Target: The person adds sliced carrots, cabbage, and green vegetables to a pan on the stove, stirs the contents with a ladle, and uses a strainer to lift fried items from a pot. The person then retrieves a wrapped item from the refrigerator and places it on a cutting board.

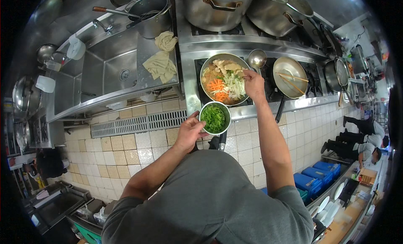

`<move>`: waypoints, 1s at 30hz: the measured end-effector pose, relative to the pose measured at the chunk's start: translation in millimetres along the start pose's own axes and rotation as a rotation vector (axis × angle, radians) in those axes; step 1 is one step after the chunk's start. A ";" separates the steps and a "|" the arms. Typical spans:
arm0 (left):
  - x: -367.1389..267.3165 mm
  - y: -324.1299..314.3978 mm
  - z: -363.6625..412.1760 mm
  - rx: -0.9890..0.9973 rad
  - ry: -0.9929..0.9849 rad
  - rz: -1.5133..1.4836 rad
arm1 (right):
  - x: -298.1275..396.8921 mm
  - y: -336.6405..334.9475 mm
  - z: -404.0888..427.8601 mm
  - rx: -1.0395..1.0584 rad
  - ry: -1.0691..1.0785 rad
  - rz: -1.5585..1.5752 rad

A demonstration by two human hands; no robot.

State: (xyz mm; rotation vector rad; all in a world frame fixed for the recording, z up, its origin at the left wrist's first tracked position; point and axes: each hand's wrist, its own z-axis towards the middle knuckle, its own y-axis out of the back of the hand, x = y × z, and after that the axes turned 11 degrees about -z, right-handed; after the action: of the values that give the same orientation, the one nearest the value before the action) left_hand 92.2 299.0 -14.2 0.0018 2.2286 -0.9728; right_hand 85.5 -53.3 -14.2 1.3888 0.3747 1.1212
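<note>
My left hand (189, 132) grips a white-rimmed bowl (229, 122) filled with chopped green leaves (214, 118), just in front of the stove. Beyond it a wide pan (204, 92) sits on a burner. Inside it are carrot sticks (216, 86), pale shredded vegetables (233, 86) and light chunks (222, 65), perhaps meat, in brownish liquid. Over the pan's right rim is my right hand (254, 85), fingertips pointing inward and close together above the pale shreds. Whether those fingers pinch anything is too small to tell. The pan's black handle (222, 140) runs toward me, partly under the bowl.
A steel ladle (257, 59) rests behind my right hand. To the right stands another pan (288, 71) with wooden chopsticks (292, 82). Big stockpots (217, 11) line the back. Left are a sink (110, 71) and cloths (161, 66). People (349, 148) are far right.
</note>
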 end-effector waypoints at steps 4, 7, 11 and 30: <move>-4.5 3.6 1.9 -0.034 -0.020 -0.003 | 0.0 -4.2 -12.6 -0.079 -0.251 0.396; -8.1 4.3 2.2 -0.054 -0.038 -0.032 | 23.9 10.8 -18.8 -0.013 -0.202 0.330; -12.2 -3.3 4.0 -0.036 -0.070 -0.046 | 38.1 17.4 -27.6 -0.074 -0.031 0.115; -8.9 -13.6 18.8 -0.042 -0.209 0.160 | 137.9 41.0 -98.5 0.524 0.347 -0.343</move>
State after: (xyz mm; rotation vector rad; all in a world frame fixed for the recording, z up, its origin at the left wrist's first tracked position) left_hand 106.7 279.4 -9.1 0.0564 2.0235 -0.8010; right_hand 57.4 104.8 53.9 1.4954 1.1785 1.0109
